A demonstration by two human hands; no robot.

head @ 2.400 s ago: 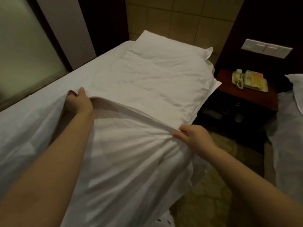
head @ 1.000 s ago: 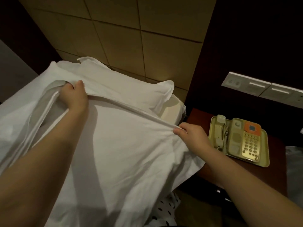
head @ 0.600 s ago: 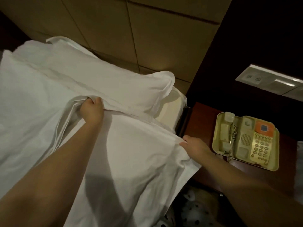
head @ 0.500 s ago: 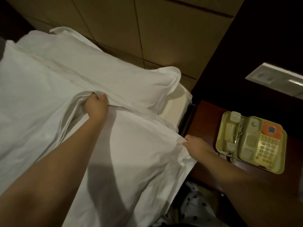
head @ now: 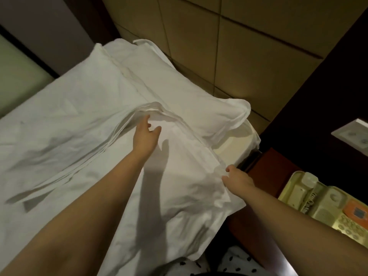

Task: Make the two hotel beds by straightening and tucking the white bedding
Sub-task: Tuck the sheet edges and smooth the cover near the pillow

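Head view shows white bedding [head: 79, 116] beside a reddish nightstand [head: 272, 172].

Telephone [head: 328, 208] cut by right edge; right hand [head: 238, 178] grip unclear.

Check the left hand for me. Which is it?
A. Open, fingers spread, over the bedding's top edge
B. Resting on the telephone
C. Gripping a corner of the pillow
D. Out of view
A: the left hand is open with fingers spread and holding nothing, over the bunched top edge of the bedding, just short of the pillow; the telephone lies off to the right, untouched.
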